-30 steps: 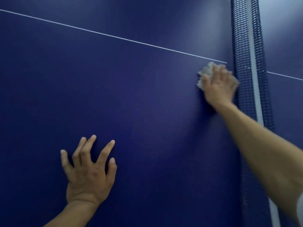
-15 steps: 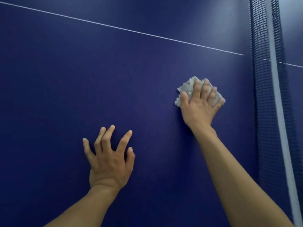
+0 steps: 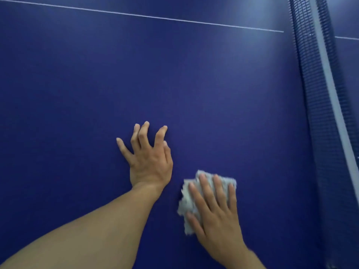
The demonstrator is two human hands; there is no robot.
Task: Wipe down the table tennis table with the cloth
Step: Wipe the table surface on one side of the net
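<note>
The right grip [image 3: 215, 216] lies flat, straight fingers pressing the cloth [image 3: 187, 210] onto the bench [image 3: 213, 84] at its near side, well short of the net [image 3: 320, 113], likely so the whole cloth rubs the surface. The left grip [image 3: 149, 158] holds nothing, fingers spread wide on the bench just beside it, probably bracing the lean. No brand or writing shows, only 1 thin white line [image 3: 155, 16].

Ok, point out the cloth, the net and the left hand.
cloth [image 3: 185, 200], head view, bare left part.
net [image 3: 314, 94], head view, the mesh.
left hand [image 3: 150, 162], head view, back of hand.
</note>
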